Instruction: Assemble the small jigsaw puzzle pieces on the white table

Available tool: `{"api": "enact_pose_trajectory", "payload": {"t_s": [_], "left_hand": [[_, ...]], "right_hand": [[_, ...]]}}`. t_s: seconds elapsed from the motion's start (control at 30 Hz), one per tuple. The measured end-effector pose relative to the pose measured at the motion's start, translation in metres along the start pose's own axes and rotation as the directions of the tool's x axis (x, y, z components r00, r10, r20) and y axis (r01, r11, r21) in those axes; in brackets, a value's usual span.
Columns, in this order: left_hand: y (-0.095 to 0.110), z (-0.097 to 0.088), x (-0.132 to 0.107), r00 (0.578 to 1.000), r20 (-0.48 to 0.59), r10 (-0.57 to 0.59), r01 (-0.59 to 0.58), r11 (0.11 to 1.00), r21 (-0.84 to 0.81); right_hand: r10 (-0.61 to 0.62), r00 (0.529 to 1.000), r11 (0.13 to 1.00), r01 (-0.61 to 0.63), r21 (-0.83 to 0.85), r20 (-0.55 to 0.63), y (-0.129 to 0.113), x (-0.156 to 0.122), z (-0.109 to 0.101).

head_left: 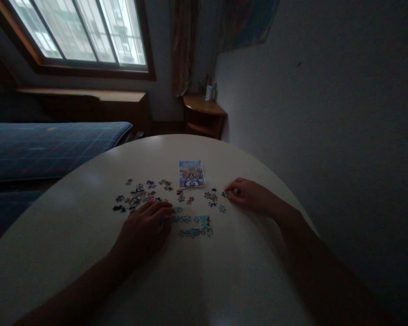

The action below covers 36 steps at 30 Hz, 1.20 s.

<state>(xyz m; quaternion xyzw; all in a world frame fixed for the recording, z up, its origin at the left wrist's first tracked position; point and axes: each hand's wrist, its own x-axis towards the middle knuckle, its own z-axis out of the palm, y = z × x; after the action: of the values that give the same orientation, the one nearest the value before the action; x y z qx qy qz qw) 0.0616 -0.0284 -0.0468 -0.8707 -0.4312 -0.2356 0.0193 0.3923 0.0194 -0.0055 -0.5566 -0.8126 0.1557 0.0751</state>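
On a round white table [197, 280] lie several loose jigsaw pieces [138, 194] and a joined blue strip of puzzle [195, 225]. My left hand [146, 228] rests palm down at the strip's left end, its fingers bent over the table and touching the pieces there. To the right, my right hand [246, 194] has its fingers curled together and pinches a small puzzle piece [225, 194] at the edge of a little scatter of pieces [212, 198]. A printed picture card [191, 174] lies beyond the pieces.
A blue bed cover [47, 147] lies to the left of the table. A small wooden corner shelf [204, 115] stands under the curtain, with a window [85, 31] at the back. A bare wall [326, 113] runs along the right.
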Motion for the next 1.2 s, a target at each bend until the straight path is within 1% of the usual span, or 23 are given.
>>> {"api": "enact_pose_trajectory", "payload": {"t_s": [0.1, 0.17, 0.2, 0.27, 0.37, 0.43, 0.57, 0.63, 0.7, 0.87, 1.03, 1.2], "left_hand": [[-0.012, -0.011, 0.002, 0.997, -0.001, -0.072, 0.072, 0.994, 0.087], [-0.021, -0.018, 0.003, 0.992, -0.045, -0.120, 0.125, 0.984, 0.130], [-0.025, -0.021, 0.004, 0.989, -0.048, -0.137, 0.143, 0.979, 0.145], [-0.033, -0.023, 0.005, 0.984, -0.053, -0.169, 0.176, 0.971, 0.162], [-0.039, -0.020, 0.006, 0.976, -0.045, -0.212, 0.216, 0.964, 0.157], [-0.041, -0.017, 0.006, 0.973, -0.024, -0.228, 0.229, 0.963, 0.143], [-0.042, -0.016, 0.006, 0.969, 0.052, -0.244, 0.234, 0.961, 0.148], [-0.042, -0.018, 0.007, 0.962, 0.071, -0.263, 0.249, 0.955, 0.162], [-0.042, -0.020, 0.007, 0.956, 0.080, -0.282, 0.266, 0.950, 0.166], [-0.052, -0.025, 0.008, 0.943, 0.077, -0.322, 0.308, 0.938, 0.156], [-0.067, -0.031, 0.008, 0.905, 0.068, -0.421, 0.404, 0.898, 0.175], [-0.079, -0.032, 0.008, 0.859, 0.058, -0.509, 0.492, 0.850, 0.187]], "right_hand": [[-0.012, 1.000, 1.000, 0.012, -0.006, -0.020, 0.000, 0.001, 0.002], [-0.020, 0.999, 1.000, 0.020, -0.001, -0.033, 0.001, 0.002, 0.004], [-0.024, 0.999, 1.000, 0.024, 0.003, -0.037, 0.001, 0.002, 0.005], [-0.034, 0.998, 0.999, 0.035, 0.003, -0.045, 0.000, 0.003, 0.005], [-0.055, 0.996, 0.998, 0.054, -0.013, -0.069, -0.005, 0.004, 0.005], [-0.094, 0.991, 0.996, 0.093, -0.012, -0.097, -0.010, 0.005, 0.006], [-0.231, 0.960, 0.972, 0.234, 0.004, -0.158, -0.018, 0.009, 0.014], [-0.286, 0.945, 0.957, 0.290, 0.001, -0.157, -0.019, 0.011, 0.020], [-0.315, 0.940, 0.948, 0.318, 0.000, -0.128, -0.018, 0.012, 0.024], [-0.302, 0.951, 0.953, 0.302, -0.001, -0.071, -0.014, 0.012, 0.024], [-0.283, 0.957, 0.958, 0.285, 0.028, -0.067, -0.016, 0.011, 0.021], [-0.293, 0.951, 0.954, 0.297, 0.035, -0.096, -0.011, 0.012, 0.025]]}}
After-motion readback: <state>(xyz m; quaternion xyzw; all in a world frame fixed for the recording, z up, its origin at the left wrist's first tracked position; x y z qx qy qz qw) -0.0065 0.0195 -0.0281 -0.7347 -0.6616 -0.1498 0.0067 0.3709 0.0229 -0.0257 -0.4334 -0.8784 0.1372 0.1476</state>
